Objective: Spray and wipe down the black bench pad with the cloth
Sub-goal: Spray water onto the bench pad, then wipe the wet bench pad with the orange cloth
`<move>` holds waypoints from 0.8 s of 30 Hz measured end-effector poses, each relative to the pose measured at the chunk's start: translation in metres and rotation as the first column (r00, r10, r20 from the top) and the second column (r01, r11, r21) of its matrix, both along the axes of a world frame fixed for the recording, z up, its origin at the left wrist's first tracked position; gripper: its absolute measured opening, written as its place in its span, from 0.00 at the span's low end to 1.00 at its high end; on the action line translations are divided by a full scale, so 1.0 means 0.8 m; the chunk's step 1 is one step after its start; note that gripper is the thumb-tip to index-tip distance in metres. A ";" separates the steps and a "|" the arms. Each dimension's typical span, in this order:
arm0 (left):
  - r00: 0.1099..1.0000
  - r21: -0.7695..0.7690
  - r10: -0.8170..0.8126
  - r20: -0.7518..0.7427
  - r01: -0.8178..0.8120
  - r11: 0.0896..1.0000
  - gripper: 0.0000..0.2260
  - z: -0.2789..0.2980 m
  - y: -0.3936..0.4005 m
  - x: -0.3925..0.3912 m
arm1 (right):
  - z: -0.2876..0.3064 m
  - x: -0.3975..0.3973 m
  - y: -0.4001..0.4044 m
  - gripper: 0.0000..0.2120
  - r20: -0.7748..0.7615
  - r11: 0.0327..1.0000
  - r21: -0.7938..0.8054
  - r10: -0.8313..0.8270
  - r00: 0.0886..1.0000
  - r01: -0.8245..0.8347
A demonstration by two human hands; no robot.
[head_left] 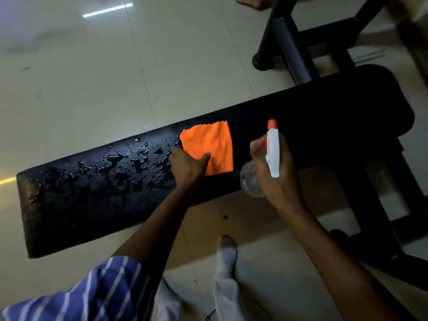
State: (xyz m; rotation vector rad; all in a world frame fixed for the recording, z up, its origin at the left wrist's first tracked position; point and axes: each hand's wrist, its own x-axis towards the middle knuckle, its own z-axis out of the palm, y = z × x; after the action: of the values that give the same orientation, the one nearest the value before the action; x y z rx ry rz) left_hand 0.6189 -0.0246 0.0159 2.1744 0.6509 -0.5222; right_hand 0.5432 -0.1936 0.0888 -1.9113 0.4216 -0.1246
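Far left, the black bench pad [97,200] runs across the pale tiled floor [81,77], its left stretch glistening with water droplets [129,163]. Moving right, the left hand [187,167] reaches in with fingers spread, thumb resting on the near-left corner of the orange cloth [213,142], which lies flat on the pad's middle. Just right of that, the right hand [271,174] grips a clear spray bottle [273,149] with a white head and orange nozzle, held above the pad's near edge. Far right, the bench's black frame [289,47] stands behind.
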 end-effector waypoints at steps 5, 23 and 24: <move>0.986 -0.039 0.060 -0.153 -0.066 0.997 0.28 -0.010 0.001 0.008 | -0.003 0.059 -0.014 0.11 0.096 1.000 -0.022 0.022 0.995 -0.020; 0.978 -0.629 0.192 -0.084 -0.201 0.751 0.04 0.015 0.065 -0.019 | -0.054 0.052 -0.007 0.36 -0.081 0.999 0.049 0.010 0.997 -0.006; 0.977 -0.639 0.196 -0.079 -0.201 0.743 0.04 0.023 0.068 -0.020 | -0.057 0.041 -0.003 0.38 -0.124 0.997 0.054 -0.039 0.992 0.046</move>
State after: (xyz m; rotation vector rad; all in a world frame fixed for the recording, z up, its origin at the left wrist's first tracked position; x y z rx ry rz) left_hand 0.6028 0.0295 0.0346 1.4287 0.5864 -0.5403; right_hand 0.5762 -0.1964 0.0434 -1.8605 0.5432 -0.0222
